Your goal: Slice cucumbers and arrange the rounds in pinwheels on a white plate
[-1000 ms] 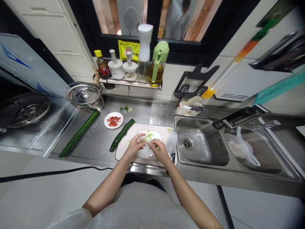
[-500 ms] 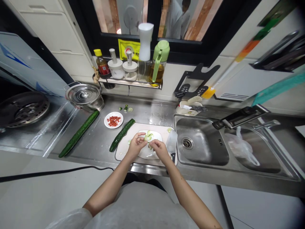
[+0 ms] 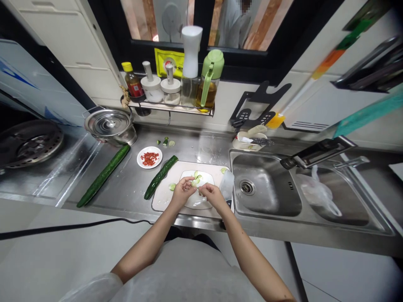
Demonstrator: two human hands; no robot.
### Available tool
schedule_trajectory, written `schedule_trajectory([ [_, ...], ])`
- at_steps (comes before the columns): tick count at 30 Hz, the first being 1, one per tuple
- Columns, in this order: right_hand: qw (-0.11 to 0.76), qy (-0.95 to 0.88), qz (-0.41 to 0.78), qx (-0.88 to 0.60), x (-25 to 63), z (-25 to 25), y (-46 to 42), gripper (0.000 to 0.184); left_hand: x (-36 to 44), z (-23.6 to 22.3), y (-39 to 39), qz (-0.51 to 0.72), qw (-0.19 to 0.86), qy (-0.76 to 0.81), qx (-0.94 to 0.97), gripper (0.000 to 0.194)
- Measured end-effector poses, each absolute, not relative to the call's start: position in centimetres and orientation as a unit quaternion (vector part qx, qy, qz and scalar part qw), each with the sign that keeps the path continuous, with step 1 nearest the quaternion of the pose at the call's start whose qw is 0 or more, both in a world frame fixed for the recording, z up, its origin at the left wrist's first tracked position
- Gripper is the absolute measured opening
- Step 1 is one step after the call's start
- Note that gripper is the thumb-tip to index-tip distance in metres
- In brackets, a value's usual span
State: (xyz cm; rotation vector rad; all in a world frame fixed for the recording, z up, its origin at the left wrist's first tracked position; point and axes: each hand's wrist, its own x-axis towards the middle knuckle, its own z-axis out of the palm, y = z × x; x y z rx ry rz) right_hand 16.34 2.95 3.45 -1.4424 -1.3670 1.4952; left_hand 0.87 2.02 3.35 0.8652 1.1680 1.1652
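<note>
Left hand [image 3: 184, 191] and right hand [image 3: 212, 194] curl (clamped or not, I cannot tell) above a white rounded-square plate [image 3: 208, 179], curved pale-green slices [image 3: 196, 181] just beyond.

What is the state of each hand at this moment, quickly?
Left hand: beside the cucumber slices; grip cannot be told.
Right hand: closed in a pinch above the plate; contents unclear.

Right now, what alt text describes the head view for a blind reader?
Bare left hand and bare right hand close together over a white rounded plate holding pale green slices, on a pale rectangular cutting board. Two long green cucumbers lie at left, a grey metal sink at right.
</note>
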Motion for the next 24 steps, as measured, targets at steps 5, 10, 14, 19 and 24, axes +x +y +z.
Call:
schedule_trajectory([
  [5,0.275,-0.574,0.529,-0.561,18.8,2.4,4.3,0.033,2.2,1.8,2.6,0.488,0.598,0.506,0.385,0.034],
  [10,0.228,-0.608,0.504,-0.57,20.9,1.4,6.2,0.037,3.7,0.6,4.1,0.458,0.584,0.526,0.415,0.035],
  [14,0.154,-0.63,0.449,-0.615,21.8,1.1,7.3,0.034,4.5,-0.4,5.1,0.384,0.541,0.58,0.473,0.029],
  [19,0.051,-0.64,0.383,-0.665,21.8,1.3,7.4,0.025,5.0,-1.0,5.0,0.257,0.472,0.634,0.556,0.014],
  [24,-0.01,-0.645,0.346,-0.681,21.4,1.3,7.3,0.023,5.3,-0.8,4.8,0.195,0.433,0.655,0.587,0.012],
])
